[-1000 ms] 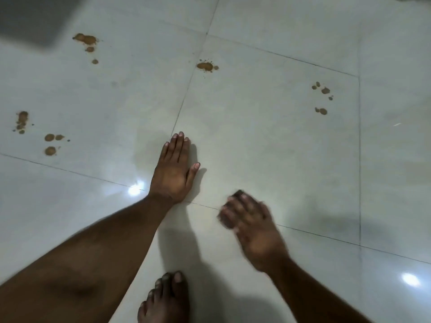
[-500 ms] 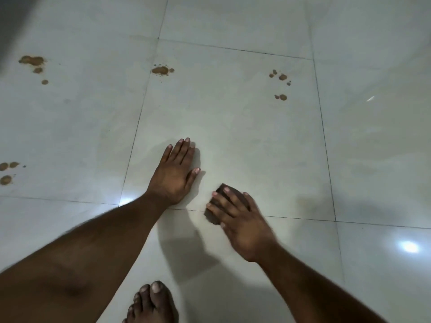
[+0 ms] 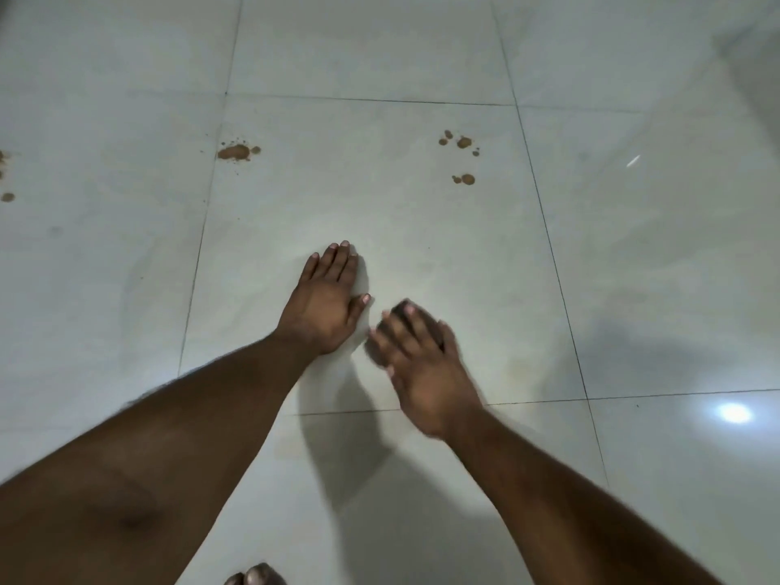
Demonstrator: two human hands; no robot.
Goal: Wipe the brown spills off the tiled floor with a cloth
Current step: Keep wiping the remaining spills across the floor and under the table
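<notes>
Pressing flat on the tiled floor (image 3: 380,213), your left hand (image 3: 327,301) lies with fingers straight. Your right hand (image 3: 426,365), blurred, covers a dark cloth (image 3: 399,312); the grip is unclear. Three brown spill clusters lie beyond: (image 3: 236,152), (image 3: 462,156), (image 3: 6,179).

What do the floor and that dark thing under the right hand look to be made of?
Floor: likely glazed ceramic or polished stone tile, pale and glossy, with a lamp glare and thin dark grout lines. Dark thing under the right hand: probably cloth, but too blurred and covered to confirm.
</notes>
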